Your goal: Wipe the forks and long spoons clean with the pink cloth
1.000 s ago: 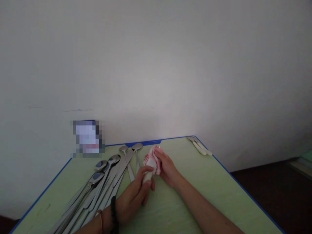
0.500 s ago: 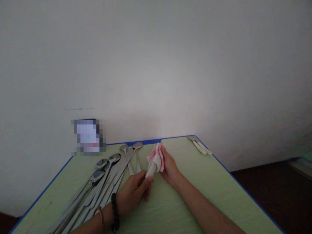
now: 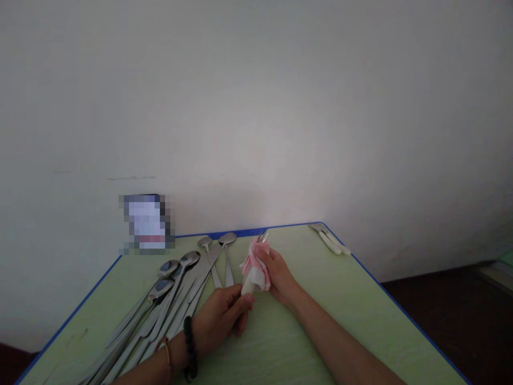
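My left hand [image 3: 228, 313] is closed on the pale handle of a fork [image 3: 263, 237], whose metal tines point away from me. Around the fork's middle is wrapped a pink and white cloth [image 3: 256, 264]. My right hand [image 3: 278, 272] pinches this cloth against the fork, thumb on top. Left of my hands lies a pile of metal spoons [image 3: 189, 260] and other long flat-handled cutlery, partly hidden behind my left forearm. Two pieces of cutlery with pale handles [image 3: 331, 243], at least one looking like a fork, lie at the table's far right corner.
The light green table [image 3: 312, 321] has a blue edge and stands against a grey-white wall [image 3: 256, 107]. A phone-like device [image 3: 146, 222], its screen blurred out, leans on the wall at the back left. Dark floor shows to the right.
My right hand has slid the cloth down the fork towards the handle, so more of the tines shows. My left hand keeps its hold on the handle.
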Motion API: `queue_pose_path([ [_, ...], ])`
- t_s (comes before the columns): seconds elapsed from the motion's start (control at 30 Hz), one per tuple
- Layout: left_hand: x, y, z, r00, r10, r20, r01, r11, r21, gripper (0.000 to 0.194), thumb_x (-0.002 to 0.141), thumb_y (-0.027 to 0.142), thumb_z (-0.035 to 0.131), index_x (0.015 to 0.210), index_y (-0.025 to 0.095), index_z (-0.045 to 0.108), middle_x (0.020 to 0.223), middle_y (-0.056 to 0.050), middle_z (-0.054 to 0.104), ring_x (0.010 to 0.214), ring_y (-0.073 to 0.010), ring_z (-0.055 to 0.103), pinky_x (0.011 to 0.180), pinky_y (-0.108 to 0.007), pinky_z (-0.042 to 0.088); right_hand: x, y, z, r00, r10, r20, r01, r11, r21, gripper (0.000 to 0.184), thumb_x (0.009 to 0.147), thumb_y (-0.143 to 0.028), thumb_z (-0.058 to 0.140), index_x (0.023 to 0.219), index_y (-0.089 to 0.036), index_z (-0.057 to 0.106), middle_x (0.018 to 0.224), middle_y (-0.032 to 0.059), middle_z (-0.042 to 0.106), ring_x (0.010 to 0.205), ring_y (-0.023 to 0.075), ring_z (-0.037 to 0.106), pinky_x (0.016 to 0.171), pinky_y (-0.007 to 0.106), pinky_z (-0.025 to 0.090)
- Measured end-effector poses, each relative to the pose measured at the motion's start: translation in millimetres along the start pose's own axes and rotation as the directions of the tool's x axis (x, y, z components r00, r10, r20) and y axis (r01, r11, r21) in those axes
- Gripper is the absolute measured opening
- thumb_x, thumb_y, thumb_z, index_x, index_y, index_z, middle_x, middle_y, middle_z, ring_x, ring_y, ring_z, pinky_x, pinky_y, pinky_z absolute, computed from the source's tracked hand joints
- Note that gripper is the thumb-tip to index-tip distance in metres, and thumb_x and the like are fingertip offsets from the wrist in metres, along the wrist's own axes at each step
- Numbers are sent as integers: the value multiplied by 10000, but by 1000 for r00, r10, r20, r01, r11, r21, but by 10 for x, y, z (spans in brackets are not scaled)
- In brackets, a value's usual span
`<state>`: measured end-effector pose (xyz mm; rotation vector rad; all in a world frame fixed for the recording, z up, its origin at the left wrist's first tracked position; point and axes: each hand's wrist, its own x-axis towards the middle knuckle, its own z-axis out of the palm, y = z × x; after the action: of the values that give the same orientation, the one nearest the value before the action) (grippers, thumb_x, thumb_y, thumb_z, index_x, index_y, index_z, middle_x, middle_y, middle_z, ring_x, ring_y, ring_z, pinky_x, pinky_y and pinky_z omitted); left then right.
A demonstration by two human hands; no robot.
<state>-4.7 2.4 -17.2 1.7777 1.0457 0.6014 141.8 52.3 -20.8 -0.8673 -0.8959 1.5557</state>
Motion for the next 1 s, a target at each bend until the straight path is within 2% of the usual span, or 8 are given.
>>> queue_pose_path([
  [0.2, 20, -68, -3, 999, -39, -30, 38, 999, -35, 490, 865, 562, 314, 655, 162, 505, 439, 36, 512, 333, -75, 396, 357, -164, 310, -40, -10, -13, 979, -4, 202, 50, 974, -220, 362, 662, -498, 648, 761, -157, 580, 676, 12, 624, 567, 116, 526, 539, 226, 386],
  [0.37, 34, -86, 4, 998, -53, -35, 52, 998, -47, 497, 851, 573, 344, 624, 160, 503, 425, 36, 503, 322, -70, 396, 344, -155, 305, -56, -29, -25, 963, 15, 269, 53, 969, -242, 375, 666, -509, 634, 780, -155, 585, 689, 22, 633, 573, 127, 543, 555, 241, 397],
  [0.7, 25, -54, 22, 998, -20, -55, 15, 996, -90, 510, 859, 601, 302, 724, 156, 512, 455, 43, 495, 330, -68, 392, 341, -152, 315, -17, 27, -63, 979, 19, 205, 17, 985, -174, 332, 640, -458, 680, 743, -153, 600, 697, 17, 634, 593, 123, 528, 567, 233, 401],
  [1.0, 9, -29, 16, 998, -9, -60, 6, 998, -57, 485, 876, 577, 289, 748, 158, 496, 502, 31, 513, 355, -73, 407, 351, -162, 324, -41, -23, -16, 970, 43, 241, -19, 995, -102, 323, 668, -454, 663, 761, -150, 602, 694, 16, 635, 586, 118, 536, 584, 240, 405],
])
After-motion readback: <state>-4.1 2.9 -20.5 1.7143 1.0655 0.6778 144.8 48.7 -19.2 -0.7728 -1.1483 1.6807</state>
